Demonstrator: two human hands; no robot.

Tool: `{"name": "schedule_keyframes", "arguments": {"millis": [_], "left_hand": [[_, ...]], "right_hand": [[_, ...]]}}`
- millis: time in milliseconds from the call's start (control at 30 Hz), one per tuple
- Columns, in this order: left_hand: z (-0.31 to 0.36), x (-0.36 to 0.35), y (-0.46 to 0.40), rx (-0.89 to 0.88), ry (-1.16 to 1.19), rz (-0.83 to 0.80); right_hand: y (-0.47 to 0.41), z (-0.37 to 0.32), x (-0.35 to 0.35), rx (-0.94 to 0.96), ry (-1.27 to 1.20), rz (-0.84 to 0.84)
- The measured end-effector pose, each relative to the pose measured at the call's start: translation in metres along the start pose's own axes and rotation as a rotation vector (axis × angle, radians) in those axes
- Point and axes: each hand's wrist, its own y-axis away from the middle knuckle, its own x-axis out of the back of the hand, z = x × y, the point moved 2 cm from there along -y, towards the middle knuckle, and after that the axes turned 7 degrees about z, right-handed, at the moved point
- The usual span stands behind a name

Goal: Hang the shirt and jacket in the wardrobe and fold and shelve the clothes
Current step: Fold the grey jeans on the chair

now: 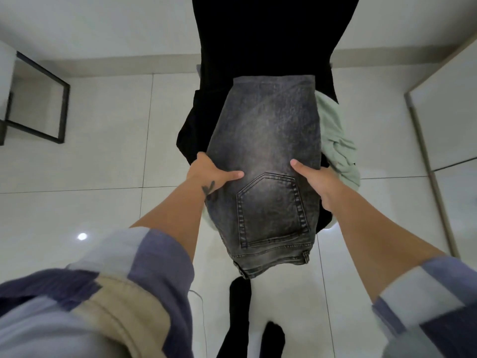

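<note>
Grey washed denim fills the middle of the frame: folded jeans [265,161], back pocket up, lie on a stack with a black garment [258,34] and a mint green cloth [335,140] showing at their right edge. Left hand [210,175] grips the jeans' left side, thumb on top and fingers curled under. Right hand [316,180] does likewise on the right side. White floor tiles [108,140] spread below; a black frame [41,99] stands at upper left.

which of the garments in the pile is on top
The grey jeans, back pocket up, gripped by both hands; the black garment and the mint green one lie beneath.
</note>
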Motion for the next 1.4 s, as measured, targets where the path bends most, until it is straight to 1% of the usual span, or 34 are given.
{"name": "schedule_keyframes", "arguments": {"millis": [100, 167, 233, 300, 400, 500, 567, 667, 733, 800, 867, 933, 967, 1033, 1067, 1100, 1133, 1167, 1233, 1300, 1400], "left_hand": [[0.002, -0.008, 0.005, 0.033, 0.138, -0.101], [0.003, -0.013, 0.008, 0.017, 0.167, -0.098], [0.002, -0.016, 0.011, 0.033, 0.207, -0.102], [-0.001, -0.019, 0.014, 0.104, 0.261, -0.172], [-0.003, -0.02, 0.022, 0.203, 0.304, -0.326], [-0.003, -0.02, 0.031, 0.252, 0.321, -0.459], [-0.006, -0.019, 0.037, 0.272, 0.343, -0.495], [-0.007, -0.013, 0.047, 0.246, 0.384, -0.447], [0.002, -0.004, 0.054, 0.211, 0.396, -0.377], [0.019, 0.009, 0.064, 0.168, 0.404, -0.292], [0.04, 0.025, 0.074, 0.106, 0.417, -0.213], [0.062, 0.045, 0.083, 0.019, 0.418, -0.135], [0.072, 0.056, 0.086, -0.034, 0.414, -0.096], [0.094, 0.081, 0.093, -0.138, 0.382, -0.037], [0.106, 0.092, 0.096, -0.176, 0.367, -0.022], [0.118, 0.103, 0.1, -0.212, 0.35, -0.016], [0.13, 0.112, 0.104, -0.237, 0.331, -0.02], [0.142, 0.121, 0.107, -0.262, 0.318, -0.032], [0.164, 0.137, 0.11, -0.294, 0.308, -0.05], [0.185, 0.152, 0.111, -0.319, 0.347, -0.03], [0.213, 0.169, 0.099, -0.38, 0.434, 0.047]], "right_hand": [[0.0, 0.005, 0.0, -0.012, -0.089, -0.026], [0.0, 0.009, 0.0, 0.004, -0.101, -0.001], [0.001, 0.013, 0.001, -0.007, -0.104, -0.009], [0.003, 0.017, 0.002, -0.019, -0.122, -0.016], [0.006, 0.022, 0.003, -0.001, -0.172, 0.037], [0.013, 0.026, 0.007, -0.035, -0.236, 0.059], [0.021, 0.027, 0.011, -0.058, -0.25, 0.038], [0.034, 0.022, 0.018, -0.016, -0.267, 0.04], [0.045, 0.009, 0.022, 0.099, -0.237, 0.11], [0.059, -0.012, 0.029, 0.237, -0.147, 0.176], [0.074, -0.035, 0.037, 0.331, -0.066, 0.156], [0.088, -0.062, 0.046, 0.341, -0.02, 0.101], [0.093, -0.076, 0.052, 0.338, -0.017, 0.044], [0.109, -0.106, 0.065, 0.326, -0.009, -0.167], [0.118, -0.12, 0.07, 0.311, 0.056, -0.28], [0.128, -0.132, 0.075, 0.311, 0.176, -0.348], [0.136, -0.143, 0.078, 0.347, 0.328, -0.354], [0.142, -0.154, 0.079, 0.414, 0.495, -0.299], [0.15, -0.172, 0.077, 0.573, 0.746, -0.104], [0.152, -0.192, 0.076, 0.703, 0.861, 0.103], [0.152, -0.223, 0.077, 0.871, 0.921, 0.442]]}}
